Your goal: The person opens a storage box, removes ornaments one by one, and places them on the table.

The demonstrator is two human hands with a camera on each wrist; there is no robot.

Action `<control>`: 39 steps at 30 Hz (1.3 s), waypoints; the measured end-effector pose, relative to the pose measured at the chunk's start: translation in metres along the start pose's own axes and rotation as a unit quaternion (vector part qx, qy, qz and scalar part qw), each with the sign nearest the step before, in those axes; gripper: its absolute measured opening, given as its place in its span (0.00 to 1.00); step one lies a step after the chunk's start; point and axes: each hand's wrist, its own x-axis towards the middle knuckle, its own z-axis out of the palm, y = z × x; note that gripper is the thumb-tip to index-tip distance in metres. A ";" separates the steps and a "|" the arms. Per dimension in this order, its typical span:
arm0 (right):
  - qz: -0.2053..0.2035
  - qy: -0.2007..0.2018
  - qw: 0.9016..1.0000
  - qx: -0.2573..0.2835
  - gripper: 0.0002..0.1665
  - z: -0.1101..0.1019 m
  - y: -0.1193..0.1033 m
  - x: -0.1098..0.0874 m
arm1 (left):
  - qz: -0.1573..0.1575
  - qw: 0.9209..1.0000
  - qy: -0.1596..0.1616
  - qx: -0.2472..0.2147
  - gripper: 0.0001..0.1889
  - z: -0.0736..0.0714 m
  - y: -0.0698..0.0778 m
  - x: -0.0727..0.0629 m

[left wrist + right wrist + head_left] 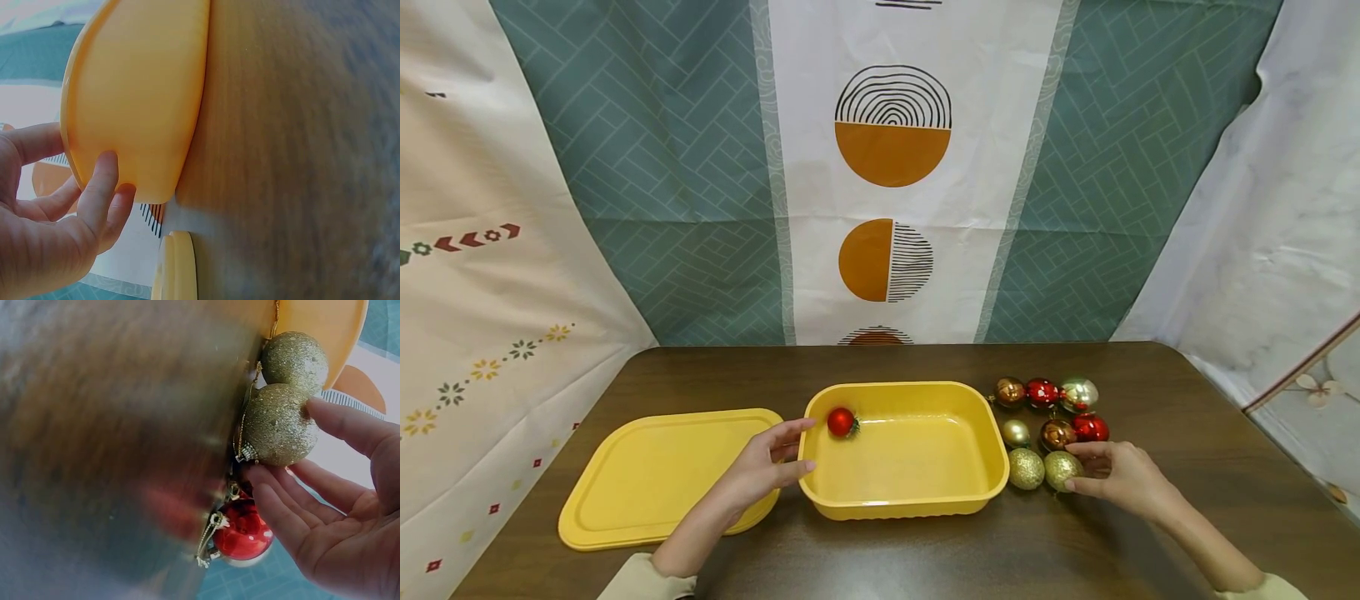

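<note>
My left hand [765, 461] holds the left end of a yellow plastic container [895, 510], its fingertips at the rim. In the left wrist view, fingers [103, 181] lie against the container's outer wall. One red Christmas ball [841, 422] sits inside, at the back left. On the right, my right hand [1123, 477] grips a glittery gold Christmas ball [278, 425] between thumb and fingers. A second glittery gold ball [1026, 468] sits beside it, close to the container. Behind them are a small gold ball [1016, 433], a bronze ball [1057, 435] and a shiny red ball [1091, 427].
A yellow lid [662, 475] lies flat left of the container. A back row holds a bronze ball [1010, 392], a red ball [1042, 392] and a pale gold ball [1078, 395]. The dark wooden table [970, 558] meets a patterned curtain [700, 167] behind.
</note>
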 end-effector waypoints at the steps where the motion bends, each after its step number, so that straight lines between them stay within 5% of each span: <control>1: -0.001 0.000 1.000 -0.001 0.32 0.000 0.000 0.000 | 0.000 1.000 0.000 0.000 0.31 0.000 0.000 0.000; 9: -0.045 0.001 0.999 0.000 0.29 -0.012 -0.011 0.001 | -0.001 1.000 -0.003 -0.003 0.31 -0.002 -0.001 0.001; 19: -0.086 -0.012 0.995 0.046 0.28 -0.017 -0.054 0.018 | 0.005 1.000 -0.011 -0.008 0.31 -0.002 -0.002 0.001; 34: -0.162 -0.058 0.982 0.082 0.26 0.036 -0.128 0.069 | 0.001 1.000 -0.006 -0.006 0.31 0.000 -0.002 0.001; 39: -0.150 -0.077 0.978 0.120 0.27 0.059 -0.151 0.081 | 0.006 1.000 -0.006 -0.006 0.31 -0.001 -0.001 0.001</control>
